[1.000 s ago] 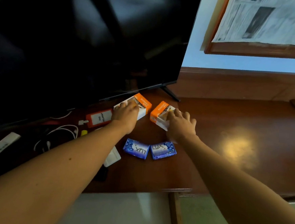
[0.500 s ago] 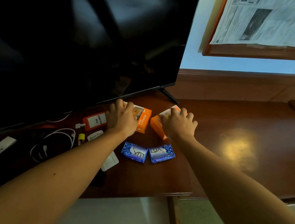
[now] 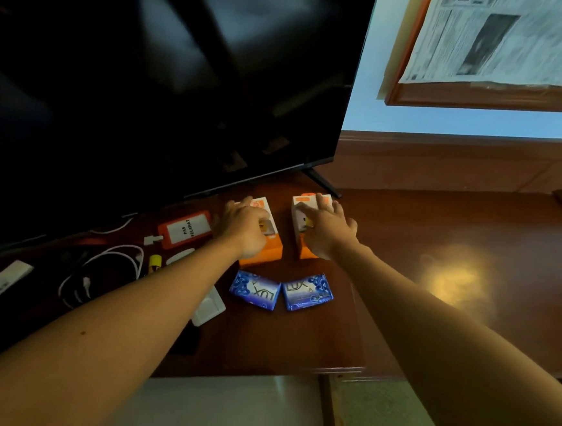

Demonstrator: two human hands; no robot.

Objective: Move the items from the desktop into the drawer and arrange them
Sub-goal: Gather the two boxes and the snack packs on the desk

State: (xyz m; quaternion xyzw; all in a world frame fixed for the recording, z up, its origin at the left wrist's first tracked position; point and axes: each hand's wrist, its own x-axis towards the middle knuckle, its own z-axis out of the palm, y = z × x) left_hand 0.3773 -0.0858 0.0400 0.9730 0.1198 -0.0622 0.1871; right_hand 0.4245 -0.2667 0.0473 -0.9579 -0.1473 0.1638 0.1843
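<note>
Your left hand and right hand each rest fingers-draped on an orange box — second orange box — both lying lengthwise away from you on the desk, grasp closure indeterminate.

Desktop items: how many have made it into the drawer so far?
None that this view shows. Each hand rests on an orange box: left hand on the left box, right hand on the right box. Both soap bars lie on the desk. No drawer is visible.
</note>
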